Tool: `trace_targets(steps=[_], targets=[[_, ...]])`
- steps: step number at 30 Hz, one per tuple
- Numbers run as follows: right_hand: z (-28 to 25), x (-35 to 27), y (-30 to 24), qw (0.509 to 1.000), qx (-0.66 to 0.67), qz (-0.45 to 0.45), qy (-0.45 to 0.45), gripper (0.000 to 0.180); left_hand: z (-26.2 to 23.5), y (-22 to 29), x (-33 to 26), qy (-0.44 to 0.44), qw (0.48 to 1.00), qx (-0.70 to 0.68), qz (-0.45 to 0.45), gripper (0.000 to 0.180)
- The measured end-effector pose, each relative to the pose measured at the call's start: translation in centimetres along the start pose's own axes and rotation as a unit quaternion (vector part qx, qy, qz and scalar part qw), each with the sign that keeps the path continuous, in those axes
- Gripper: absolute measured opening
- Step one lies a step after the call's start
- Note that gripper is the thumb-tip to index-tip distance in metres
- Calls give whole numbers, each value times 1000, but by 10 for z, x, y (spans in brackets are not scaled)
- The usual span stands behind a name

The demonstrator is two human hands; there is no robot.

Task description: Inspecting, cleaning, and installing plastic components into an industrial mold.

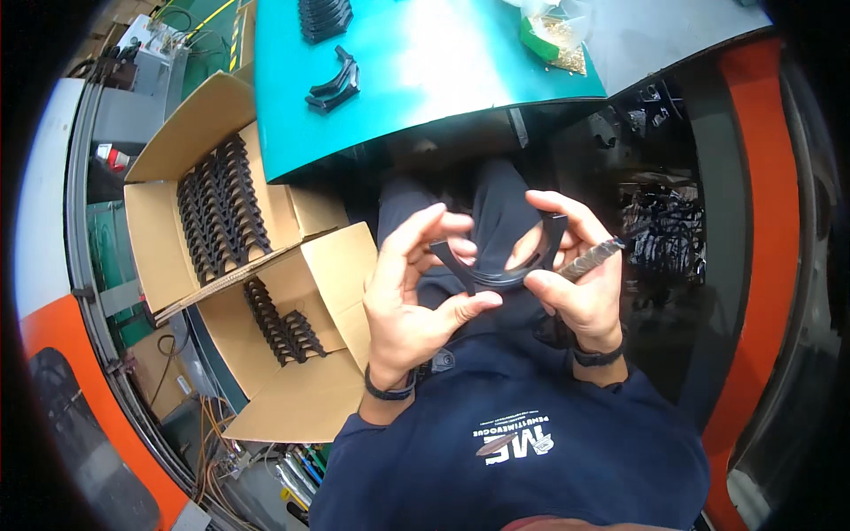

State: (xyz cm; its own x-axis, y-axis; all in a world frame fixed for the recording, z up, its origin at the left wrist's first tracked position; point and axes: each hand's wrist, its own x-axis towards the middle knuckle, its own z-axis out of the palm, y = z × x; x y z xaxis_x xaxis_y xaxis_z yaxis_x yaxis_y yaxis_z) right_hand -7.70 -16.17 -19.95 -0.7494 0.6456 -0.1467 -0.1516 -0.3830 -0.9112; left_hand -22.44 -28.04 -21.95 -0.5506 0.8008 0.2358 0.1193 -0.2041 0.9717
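Note:
Above my lap I hold a black curved plastic part (pixel 502 280), roughly U-shaped, between both hands. My left hand (pixel 409 296) grips its left end, with the thumb below and the fingers curled behind. My right hand (pixel 584 292) has the right end between thumb and fingers. That same hand also carries a slim stick-like tool (pixel 591 259) with a grey, wrapped-looking handle, which points up and to the right. Its working tip cannot be made out.
A green-topped table (pixel 398 80) stands ahead, bearing loose black curved parts (pixel 335 81), a stack of more (pixel 324 18) and a green bag (pixel 547 42) of small pellets. Left are two open cardboard boxes, one upper (pixel 152 217) and one lower (pixel 292 403), holding rows of black parts. Orange-edged machine panels (pixel 766 177) flank me.

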Motion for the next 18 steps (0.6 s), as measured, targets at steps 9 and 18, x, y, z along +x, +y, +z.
trace_targets(steps=[9,18], targets=[[3,-7,3,999,31,-9,-7,68,4,2,-15,16,998,-58,-30,77],[5,-4,8,1000,23,-12,9,72,5,1,-17,47,998,-50,3,74]])
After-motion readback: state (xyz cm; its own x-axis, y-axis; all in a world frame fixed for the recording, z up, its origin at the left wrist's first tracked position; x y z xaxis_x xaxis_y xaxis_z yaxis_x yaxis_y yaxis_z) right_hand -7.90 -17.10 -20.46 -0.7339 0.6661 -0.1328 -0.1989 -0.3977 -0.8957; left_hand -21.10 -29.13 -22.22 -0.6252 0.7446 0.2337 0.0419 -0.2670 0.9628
